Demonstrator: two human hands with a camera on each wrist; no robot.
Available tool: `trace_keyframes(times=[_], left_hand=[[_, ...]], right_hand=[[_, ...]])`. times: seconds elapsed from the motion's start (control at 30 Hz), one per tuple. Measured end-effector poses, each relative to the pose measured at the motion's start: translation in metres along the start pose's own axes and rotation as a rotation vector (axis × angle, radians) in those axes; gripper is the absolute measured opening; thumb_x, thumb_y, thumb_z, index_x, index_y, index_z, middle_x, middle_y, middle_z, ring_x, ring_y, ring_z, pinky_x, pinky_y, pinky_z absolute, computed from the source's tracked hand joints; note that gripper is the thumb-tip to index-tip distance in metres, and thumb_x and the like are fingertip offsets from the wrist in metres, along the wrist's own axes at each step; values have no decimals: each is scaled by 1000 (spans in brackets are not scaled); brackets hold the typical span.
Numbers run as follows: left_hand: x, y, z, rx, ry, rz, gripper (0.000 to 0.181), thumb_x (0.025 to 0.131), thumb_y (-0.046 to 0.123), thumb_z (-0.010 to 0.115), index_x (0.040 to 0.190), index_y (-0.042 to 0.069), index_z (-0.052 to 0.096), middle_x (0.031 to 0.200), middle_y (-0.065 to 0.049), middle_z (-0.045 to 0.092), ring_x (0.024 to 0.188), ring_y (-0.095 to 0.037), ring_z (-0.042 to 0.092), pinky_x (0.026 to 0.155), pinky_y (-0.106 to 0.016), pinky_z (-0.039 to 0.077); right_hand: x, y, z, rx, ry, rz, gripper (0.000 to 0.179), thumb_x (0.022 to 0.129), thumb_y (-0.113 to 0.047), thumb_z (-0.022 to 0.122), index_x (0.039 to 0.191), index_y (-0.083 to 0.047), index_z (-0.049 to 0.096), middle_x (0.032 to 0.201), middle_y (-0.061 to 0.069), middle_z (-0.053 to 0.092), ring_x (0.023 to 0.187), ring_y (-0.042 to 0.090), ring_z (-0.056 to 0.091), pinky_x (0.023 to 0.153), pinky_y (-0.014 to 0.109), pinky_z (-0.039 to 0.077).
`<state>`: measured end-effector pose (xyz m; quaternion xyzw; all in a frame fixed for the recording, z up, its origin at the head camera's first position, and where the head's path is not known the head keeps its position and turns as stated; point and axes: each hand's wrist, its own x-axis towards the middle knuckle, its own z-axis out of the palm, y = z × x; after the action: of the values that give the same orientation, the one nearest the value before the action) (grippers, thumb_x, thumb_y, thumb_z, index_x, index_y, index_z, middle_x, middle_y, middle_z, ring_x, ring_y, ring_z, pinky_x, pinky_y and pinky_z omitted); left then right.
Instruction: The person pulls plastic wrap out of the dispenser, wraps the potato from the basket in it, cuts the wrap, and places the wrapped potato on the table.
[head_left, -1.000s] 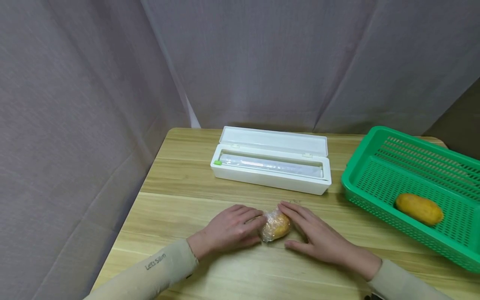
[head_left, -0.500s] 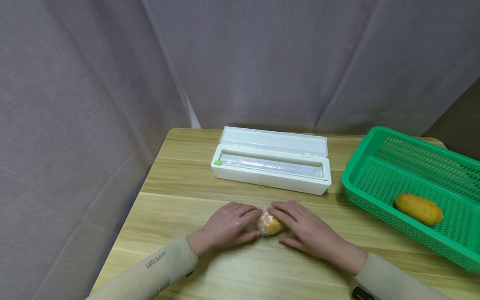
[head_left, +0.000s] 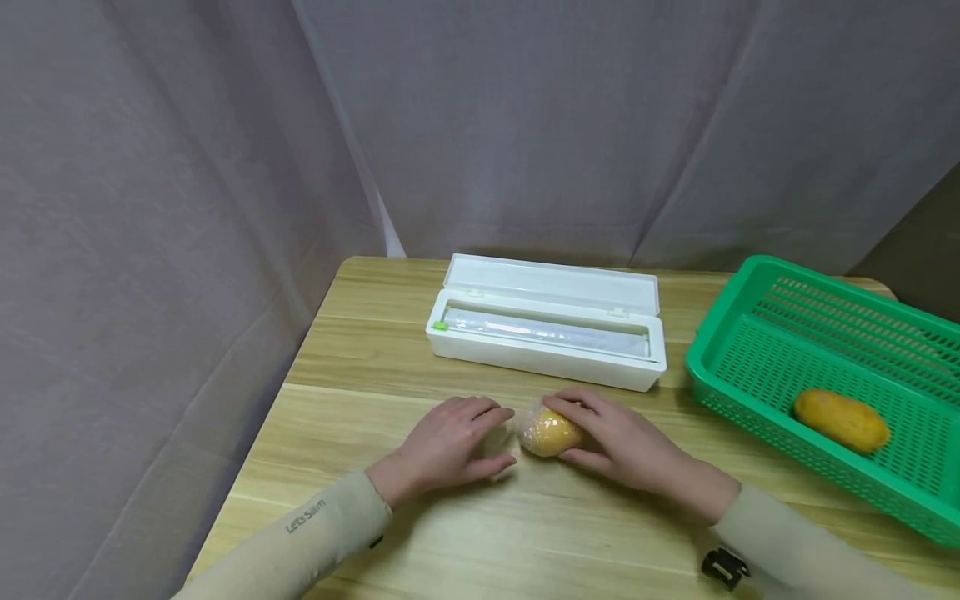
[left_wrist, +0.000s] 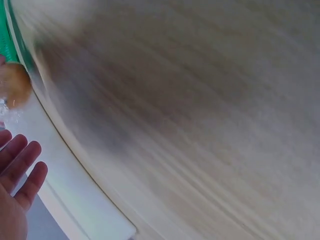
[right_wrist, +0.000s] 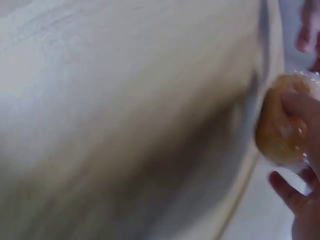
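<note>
A yellow fruit, probably a mango (head_left: 551, 433), is wrapped in clear cling film near the middle of the wooden table. My right hand (head_left: 626, 442) holds it from the right, thumb at the near side and fingers over the top. In the right wrist view the thumb presses on the wrapped mango (right_wrist: 280, 127). To its left, my left hand (head_left: 446, 442) has its thumb and fingers apart, with a small gap to the film. The left wrist view shows these fingers (left_wrist: 34, 185) spread, below the mango (left_wrist: 16, 85).
Behind the hands stands a white cling film dispenser (head_left: 547, 362), lid raised, roll (head_left: 547, 327) inside and a green slider (head_left: 440, 326) at its left. A green basket (head_left: 701, 367) at the right holds another mango (head_left: 842, 420). Grey curtains (head_left: 517, 125) hang behind the table.
The left hand has come off the film and opened. The right hand now grips the mango, which first shifted left, then slightly right and away, and turned to show more yellow.
</note>
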<state>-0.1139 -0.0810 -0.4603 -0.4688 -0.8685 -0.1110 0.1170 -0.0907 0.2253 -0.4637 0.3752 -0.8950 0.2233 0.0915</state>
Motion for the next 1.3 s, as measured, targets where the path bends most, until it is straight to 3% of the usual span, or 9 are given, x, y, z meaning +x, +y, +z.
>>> trace_keyframes(times=[0.23, 0.47, 0.63, 0.77, 0.9, 1.0, 1.1, 1.3], left_hand=[[2, -6, -1, 10, 1, -23, 60, 94, 53, 78, 134, 9, 69, 126, -6, 72, 115, -23, 70, 103, -39, 57], [5, -15, -6, 19, 23, -65, 61, 94, 51, 79, 136, 8, 68, 128, -7, 72, 118, -25, 70, 104, -42, 57], [8, -20, -14, 26, 43, -106, 61, 94, 49, 81, 138, 9, 68, 128, -6, 71, 117, -26, 70, 102, -43, 58], [8, -26, -21, 17, 56, -141, 57, 95, 43, 81, 139, 10, 67, 129, -7, 71, 118, -28, 69, 103, -45, 57], [7, -35, -28, 10, 69, -175, 52, 96, 37, 82, 138, 9, 68, 126, -8, 71, 117, -30, 69, 102, -49, 57], [7, -44, -33, 12, 85, -195, 50, 94, 33, 83, 135, 8, 68, 124, -9, 72, 115, -32, 70, 99, -51, 58], [6, -52, -36, 12, 110, -206, 48, 93, 29, 85, 133, 7, 69, 123, -11, 72, 115, -33, 71, 98, -52, 58], [5, -64, -39, 11, 122, -223, 47, 92, 28, 85, 131, 6, 70, 124, -13, 73, 116, -35, 71, 98, -54, 58]], right_hand=[[-26, 3, -48, 69, -91, 136, 69, 89, -35, 88, 148, -12, 61, 142, 2, 66, 123, 25, 68, 97, 52, 60], [-59, 17, -83, 162, -237, 261, 54, 94, -45, 82, 136, -17, 62, 125, -10, 68, 110, 5, 63, 90, 33, 58], [-77, 28, -94, 212, -326, 290, 49, 98, -40, 78, 137, -13, 64, 123, -10, 68, 105, 0, 60, 85, 28, 57], [-90, 34, -98, 158, -340, 310, 53, 100, -39, 76, 142, -9, 64, 131, -3, 69, 112, 4, 62, 87, 29, 57], [-97, 38, -100, 85, -355, 338, 58, 102, -41, 73, 146, -5, 62, 138, 7, 69, 121, 19, 65, 92, 35, 59], [-101, 39, -99, 36, -341, 337, 60, 102, -40, 72, 148, -3, 61, 142, 13, 67, 128, 32, 65, 97, 42, 59], [-103, 38, -98, -19, -269, 301, 60, 101, -37, 75, 149, -3, 61, 144, 14, 66, 130, 37, 64, 100, 42, 58], [-104, 32, -88, -141, -54, 159, 53, 94, -22, 84, 144, -16, 66, 138, 0, 70, 123, 27, 67, 104, 15, 46]])
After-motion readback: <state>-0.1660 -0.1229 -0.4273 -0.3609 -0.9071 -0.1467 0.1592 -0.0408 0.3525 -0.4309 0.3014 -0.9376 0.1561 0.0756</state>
